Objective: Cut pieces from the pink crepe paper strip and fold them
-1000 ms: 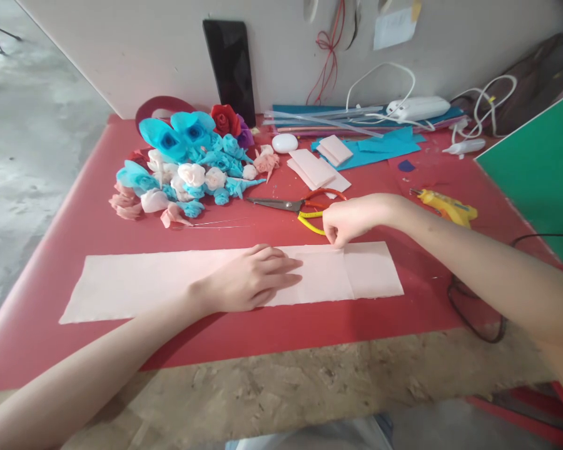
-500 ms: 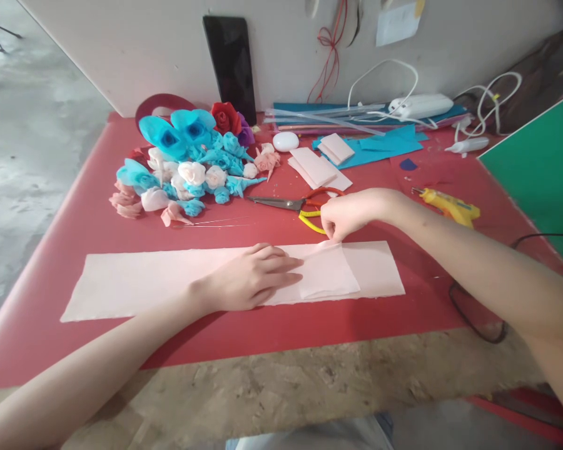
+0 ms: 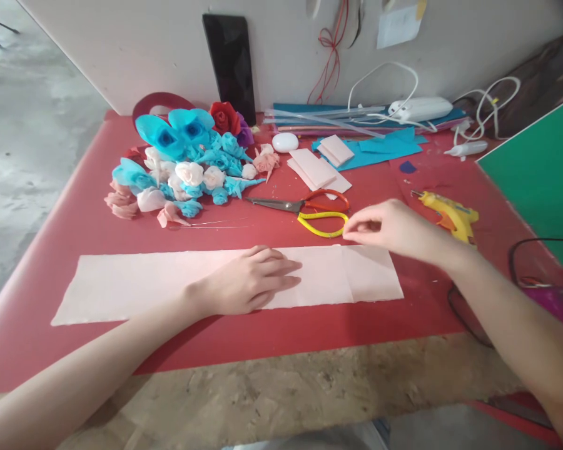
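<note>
A long pale pink strip of crepe-like paper (image 3: 136, 281) lies across the front of the table. On its right part a shorter piece of the same paper (image 3: 328, 281) lies flat, its right edge showing as a faint line. My left hand (image 3: 258, 278) rests palm down on the paper, fingers stretched to the right. Just above the strip's upper right edge hovers my right hand (image 3: 380, 231), fingers loosely bent, a gap showing between thumb and fingers, nothing visible in it. Close by its fingertips are the yellow-and-red-handled scissors (image 3: 321, 225), lying spread.
Blue, white and pink paper flowers (image 3: 187, 162) are heaped at the back left, near a phone (image 3: 229, 69) leaning on the wall. Folded pink papers (image 3: 312, 169) lie behind the scissors. A yellow glue gun (image 3: 450, 215) and green board (image 3: 539, 169) are at the right.
My right hand has let go of the paper's upper edge and moved right, its fingers loosening. The shorter piece now lies flatter. My left hand stays in place.
</note>
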{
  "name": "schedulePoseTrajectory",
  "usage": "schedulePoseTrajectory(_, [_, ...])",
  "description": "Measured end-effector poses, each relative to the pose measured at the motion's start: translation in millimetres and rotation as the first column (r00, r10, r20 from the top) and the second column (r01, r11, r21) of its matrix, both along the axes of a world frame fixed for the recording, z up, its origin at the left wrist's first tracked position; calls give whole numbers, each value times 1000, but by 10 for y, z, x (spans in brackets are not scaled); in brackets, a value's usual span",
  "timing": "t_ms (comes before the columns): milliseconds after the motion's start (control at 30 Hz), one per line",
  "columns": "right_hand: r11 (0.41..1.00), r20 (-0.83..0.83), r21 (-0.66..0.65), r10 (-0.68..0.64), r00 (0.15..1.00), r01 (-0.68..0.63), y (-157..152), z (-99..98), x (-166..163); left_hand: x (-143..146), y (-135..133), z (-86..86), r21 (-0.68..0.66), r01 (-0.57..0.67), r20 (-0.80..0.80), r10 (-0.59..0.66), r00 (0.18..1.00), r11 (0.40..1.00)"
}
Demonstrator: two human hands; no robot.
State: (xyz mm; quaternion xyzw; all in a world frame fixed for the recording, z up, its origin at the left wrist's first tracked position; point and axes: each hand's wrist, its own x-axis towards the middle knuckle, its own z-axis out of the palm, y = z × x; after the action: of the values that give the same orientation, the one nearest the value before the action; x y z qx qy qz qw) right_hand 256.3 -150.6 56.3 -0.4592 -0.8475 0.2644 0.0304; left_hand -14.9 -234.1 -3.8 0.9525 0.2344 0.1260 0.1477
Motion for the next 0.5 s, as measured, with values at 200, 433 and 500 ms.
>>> schedulePoseTrajectory(200, [932, -298, 361, 127, 946, -12, -552, -515, 192, -1, 13, 8, -3, 3, -7, -3, 1000, 1000])
schedulePoseTrajectory(433, [856, -227, 515, 183, 957, -41, -588, -717, 236, -6, 6, -2, 7, -7, -8, 7, 1000, 1000])
schedulePoseTrajectory(500, [849, -196, 525, 178, 964, -50, -574, -730, 241, -10, 8, -2, 7, -6, -18, 6, 1000, 1000])
